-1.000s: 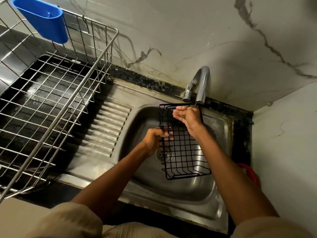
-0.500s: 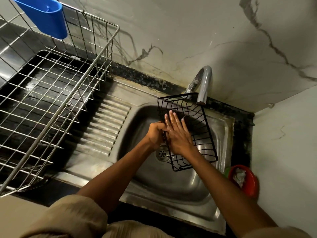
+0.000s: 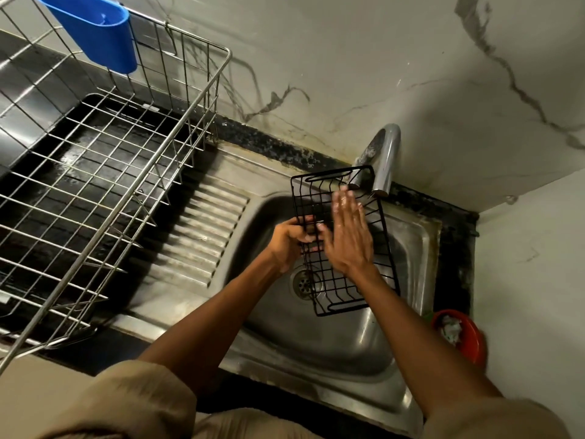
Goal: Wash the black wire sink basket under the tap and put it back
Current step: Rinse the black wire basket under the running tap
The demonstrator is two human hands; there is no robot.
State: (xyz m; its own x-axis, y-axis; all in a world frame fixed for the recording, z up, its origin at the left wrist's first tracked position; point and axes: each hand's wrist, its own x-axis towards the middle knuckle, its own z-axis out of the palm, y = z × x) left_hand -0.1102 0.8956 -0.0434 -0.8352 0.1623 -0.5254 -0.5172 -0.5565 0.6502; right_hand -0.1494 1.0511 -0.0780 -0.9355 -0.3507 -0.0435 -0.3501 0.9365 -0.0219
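Note:
The black wire sink basket (image 3: 340,293) hangs tilted over the steel sink (image 3: 354,340), its far end just under the chrome tap (image 3: 384,156). My left hand (image 3: 289,240) grips the basket's left rim, fingers curled round the wires. My right hand (image 3: 348,236) lies flat inside the basket with straight, wet fingers pointing toward the tap. Whether water runs from the spout is unclear.
A large steel wire dish rack (image 3: 104,172) stands on the left over the draining board, with a blue plastic holder (image 3: 95,30) hooked on its back rail. A red bowl (image 3: 465,337) sits at the sink's right corner. Marble wall rises behind and to the right.
My right hand has slid up the inside of the basket toward the tap. The basket has shifted slightly while my left hand keeps its hold on the left rim.

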